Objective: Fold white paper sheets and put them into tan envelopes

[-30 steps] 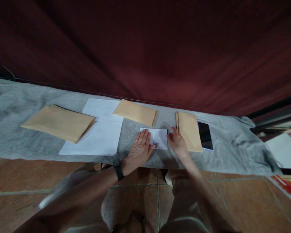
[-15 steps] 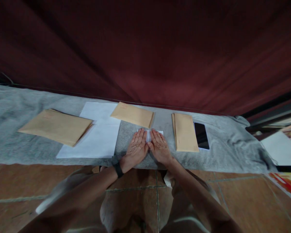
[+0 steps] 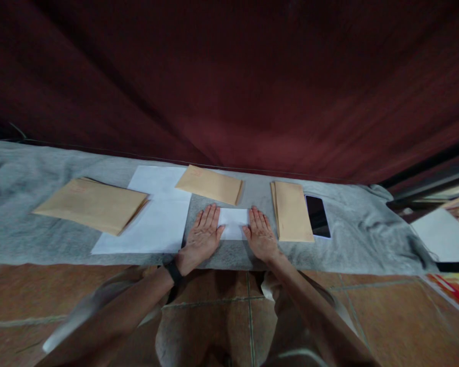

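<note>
A small folded white paper [image 3: 233, 223] lies on the grey cloth [image 3: 23, 173] right in front of me. My left hand [image 3: 201, 237] rests flat on its left end, fingers stretched out. My right hand [image 3: 260, 235] lies flat on its right end, fingers also stretched. Both palms press down; neither holds anything. A black band sits on my left wrist.
A brown envelope [image 3: 210, 184] lies just beyond the paper. Another stack of brown envelopes [image 3: 291, 211] sits to the right beside a dark phone [image 3: 317, 216]. White sheets [image 3: 156, 214] and a large envelope pile [image 3: 90, 205] lie left. A dark red curtain hangs behind.
My right hand came from the envelope stack onto the paper. Both hands then met at the middle and slid apart to the paper's two ends.
</note>
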`<state>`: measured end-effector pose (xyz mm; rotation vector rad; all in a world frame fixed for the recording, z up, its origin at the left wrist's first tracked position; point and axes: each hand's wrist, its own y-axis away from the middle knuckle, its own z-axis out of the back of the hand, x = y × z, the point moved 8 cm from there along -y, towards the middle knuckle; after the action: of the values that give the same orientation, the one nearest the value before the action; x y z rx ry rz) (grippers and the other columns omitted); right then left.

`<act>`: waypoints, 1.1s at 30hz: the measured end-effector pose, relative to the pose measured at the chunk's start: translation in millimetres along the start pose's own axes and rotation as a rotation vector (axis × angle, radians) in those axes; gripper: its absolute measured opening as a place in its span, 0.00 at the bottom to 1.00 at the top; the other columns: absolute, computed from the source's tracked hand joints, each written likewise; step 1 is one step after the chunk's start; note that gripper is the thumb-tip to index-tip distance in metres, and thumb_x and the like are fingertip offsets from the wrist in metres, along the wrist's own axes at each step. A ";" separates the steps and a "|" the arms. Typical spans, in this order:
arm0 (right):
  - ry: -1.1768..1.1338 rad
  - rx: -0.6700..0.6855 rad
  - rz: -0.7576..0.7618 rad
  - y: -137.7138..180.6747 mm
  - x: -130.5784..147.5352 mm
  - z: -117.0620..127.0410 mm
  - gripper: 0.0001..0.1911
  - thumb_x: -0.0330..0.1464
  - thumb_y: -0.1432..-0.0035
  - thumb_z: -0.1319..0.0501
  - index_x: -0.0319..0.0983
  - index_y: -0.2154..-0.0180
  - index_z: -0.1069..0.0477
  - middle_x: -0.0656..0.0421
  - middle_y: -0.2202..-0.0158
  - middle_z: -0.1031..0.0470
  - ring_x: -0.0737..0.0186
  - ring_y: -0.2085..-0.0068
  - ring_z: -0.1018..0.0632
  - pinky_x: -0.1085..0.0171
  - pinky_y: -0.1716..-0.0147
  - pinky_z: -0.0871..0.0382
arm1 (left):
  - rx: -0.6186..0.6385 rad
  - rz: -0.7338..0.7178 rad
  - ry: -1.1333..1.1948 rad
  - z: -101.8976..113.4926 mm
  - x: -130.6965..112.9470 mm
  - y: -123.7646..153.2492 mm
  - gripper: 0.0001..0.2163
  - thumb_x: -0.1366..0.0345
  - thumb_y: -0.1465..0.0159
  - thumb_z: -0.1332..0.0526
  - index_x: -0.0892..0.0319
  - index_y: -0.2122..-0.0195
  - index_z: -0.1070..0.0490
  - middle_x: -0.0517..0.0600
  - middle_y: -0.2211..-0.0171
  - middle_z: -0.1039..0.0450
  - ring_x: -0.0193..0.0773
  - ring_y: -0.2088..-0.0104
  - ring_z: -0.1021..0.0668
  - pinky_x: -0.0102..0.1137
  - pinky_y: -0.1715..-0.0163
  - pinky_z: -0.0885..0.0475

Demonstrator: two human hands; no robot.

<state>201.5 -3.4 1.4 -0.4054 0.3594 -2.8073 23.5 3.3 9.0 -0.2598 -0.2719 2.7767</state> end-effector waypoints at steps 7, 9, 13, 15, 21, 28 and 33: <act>-0.116 -0.080 -0.098 -18.6 -17.3 16.5 0.27 0.39 0.28 0.49 0.32 0.34 0.37 0.41 0.33 0.34 0.45 0.32 0.33 0.42 0.34 0.39 | -0.047 0.027 0.008 12.4 10.1 -6.1 0.31 0.54 0.26 0.54 0.68 0.28 0.48 0.64 0.29 0.44 0.52 0.28 0.43 0.50 0.30 0.43; -0.241 -0.136 -0.134 -37.2 -19.7 24.0 0.25 0.37 0.29 0.50 0.33 0.36 0.34 0.42 0.37 0.30 0.47 0.36 0.29 0.46 0.38 0.33 | -0.087 0.016 0.026 22.3 10.1 -13.9 0.31 0.53 0.26 0.54 0.68 0.27 0.50 0.64 0.28 0.46 0.52 0.27 0.44 0.50 0.30 0.43; -0.543 -0.114 -0.211 -78.0 -8.5 14.8 0.22 0.32 0.31 0.51 0.36 0.41 0.30 0.48 0.46 0.22 0.56 0.50 0.19 0.59 0.50 0.24 | -0.129 0.007 0.055 30.3 11.6 -31.5 0.31 0.57 0.27 0.52 0.70 0.27 0.52 0.65 0.27 0.51 0.54 0.26 0.48 0.50 0.31 0.43; -0.603 -0.066 -0.263 -91.7 0.1 2.3 0.21 0.30 0.32 0.50 0.37 0.43 0.28 0.50 0.48 0.21 0.57 0.51 0.19 0.61 0.50 0.25 | -0.094 0.020 0.050 23.2 14.8 -38.9 0.31 0.60 0.28 0.50 0.72 0.28 0.51 0.67 0.27 0.52 0.55 0.26 0.48 0.49 0.31 0.41; -0.556 -0.008 -0.321 -105.5 3.5 -16.3 0.15 0.25 0.39 0.47 0.39 0.57 0.24 0.53 0.61 0.20 0.57 0.61 0.19 0.62 0.60 0.25 | 0.042 0.080 -0.043 -6.0 29.5 -47.6 0.31 0.55 0.28 0.48 0.72 0.31 0.43 0.70 0.30 0.44 0.57 0.29 0.40 0.50 0.34 0.38; -0.617 -0.081 -0.347 -112.1 -1.7 -13.6 0.22 0.24 0.39 0.47 0.39 0.46 0.26 0.51 0.52 0.21 0.58 0.54 0.19 0.61 0.52 0.25 | 0.055 0.062 -0.068 -7.9 28.6 -47.7 0.31 0.54 0.28 0.49 0.72 0.31 0.41 0.70 0.31 0.43 0.56 0.29 0.40 0.50 0.33 0.39; -0.655 -0.105 -0.351 -115.0 5.8 -12.3 0.26 0.23 0.42 0.45 0.37 0.43 0.29 0.46 0.42 0.26 0.53 0.43 0.24 0.56 0.42 0.30 | 0.131 0.097 -0.074 -8.4 27.6 -49.0 0.32 0.54 0.28 0.48 0.77 0.31 0.42 0.71 0.29 0.48 0.57 0.28 0.42 0.48 0.32 0.42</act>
<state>164.9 104.2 23.7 -1.4798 0.3033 -2.7618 15.0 59.5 7.5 -0.1412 -0.0974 2.8890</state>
